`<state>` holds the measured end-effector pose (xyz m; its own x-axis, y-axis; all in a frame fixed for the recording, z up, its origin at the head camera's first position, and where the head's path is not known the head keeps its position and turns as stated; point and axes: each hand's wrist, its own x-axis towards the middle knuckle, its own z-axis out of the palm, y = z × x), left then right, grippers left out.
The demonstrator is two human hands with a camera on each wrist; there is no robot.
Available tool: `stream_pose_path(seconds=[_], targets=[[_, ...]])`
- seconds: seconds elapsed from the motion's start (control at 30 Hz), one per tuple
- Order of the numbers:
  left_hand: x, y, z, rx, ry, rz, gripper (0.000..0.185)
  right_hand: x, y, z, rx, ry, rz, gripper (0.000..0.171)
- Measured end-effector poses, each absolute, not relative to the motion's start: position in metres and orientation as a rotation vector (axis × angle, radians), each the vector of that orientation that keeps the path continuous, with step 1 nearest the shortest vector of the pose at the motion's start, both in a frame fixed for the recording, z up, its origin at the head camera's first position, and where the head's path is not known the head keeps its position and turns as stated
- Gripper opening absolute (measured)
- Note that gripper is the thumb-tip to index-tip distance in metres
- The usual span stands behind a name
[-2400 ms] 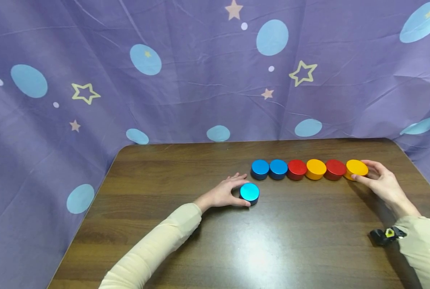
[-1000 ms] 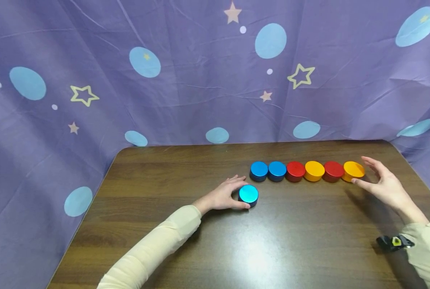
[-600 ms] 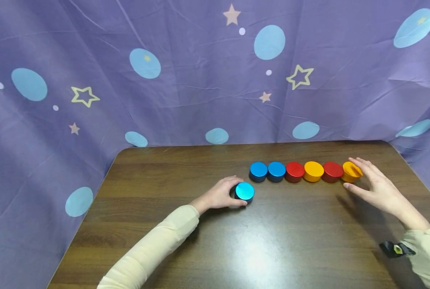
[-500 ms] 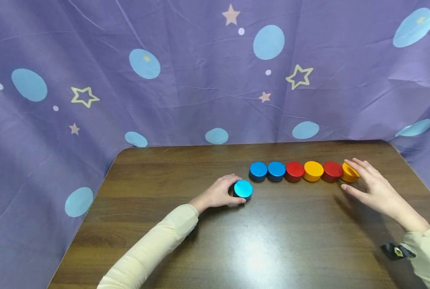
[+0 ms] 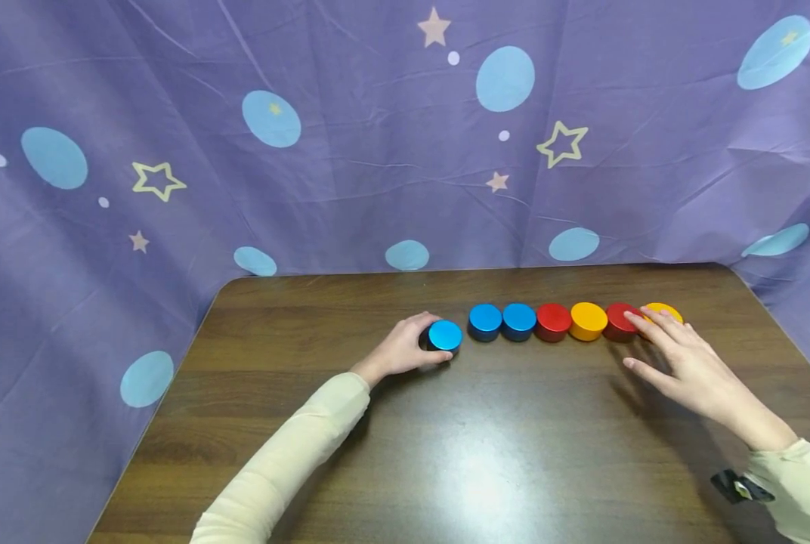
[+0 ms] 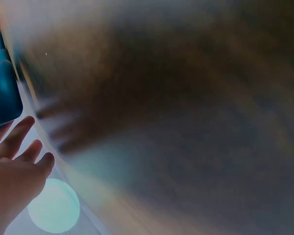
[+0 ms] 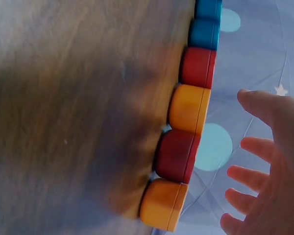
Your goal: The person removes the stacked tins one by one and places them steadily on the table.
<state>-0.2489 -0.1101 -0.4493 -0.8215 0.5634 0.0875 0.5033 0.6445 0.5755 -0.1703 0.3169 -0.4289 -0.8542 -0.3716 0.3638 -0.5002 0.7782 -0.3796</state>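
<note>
In the head view my left hand (image 5: 401,347) holds a round blue tin (image 5: 444,335) between thumb and fingers, just left of a row of tins. The left wrist view shows that blue tin (image 6: 2,95) at the edge, beside the fingers. My right hand (image 5: 694,374) hovers with spread fingers over the row's right end and grips nothing. Its fingers partly cover the end yellow tin (image 5: 665,310) and the red tin (image 5: 619,323) beside it. In the right wrist view these tins stand touching, each with a seam near its top.
Leftward along the row come another yellow tin (image 5: 588,323), another red tin (image 5: 552,323) and two blue tins, the nearer blue tin (image 5: 518,323) and the end blue tin (image 5: 484,323). A purple patterned curtain (image 5: 350,166) hangs behind the wooden table (image 5: 296,453).
My left hand has shifted the blue tin back and leftward, to beside the row's left end. My right hand has let go of the end yellow tin and drifted left above the row.
</note>
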Motion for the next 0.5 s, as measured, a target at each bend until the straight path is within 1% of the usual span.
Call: stream_pose_path(seconds=[0.27, 0.5], targets=[[-0.259, -0.109, -0.451, 0.749, 2.804, 0.875, 0.065, -0.163, 0.310, -0.438, 0.700, -2.703, 0.657, 0.068], [-0.269, -0.105, -0.451, 0.752, 2.822, 0.909, 0.065, -0.155, 0.301, -0.448, 0.679, -2.711, 0.586, 0.068]])
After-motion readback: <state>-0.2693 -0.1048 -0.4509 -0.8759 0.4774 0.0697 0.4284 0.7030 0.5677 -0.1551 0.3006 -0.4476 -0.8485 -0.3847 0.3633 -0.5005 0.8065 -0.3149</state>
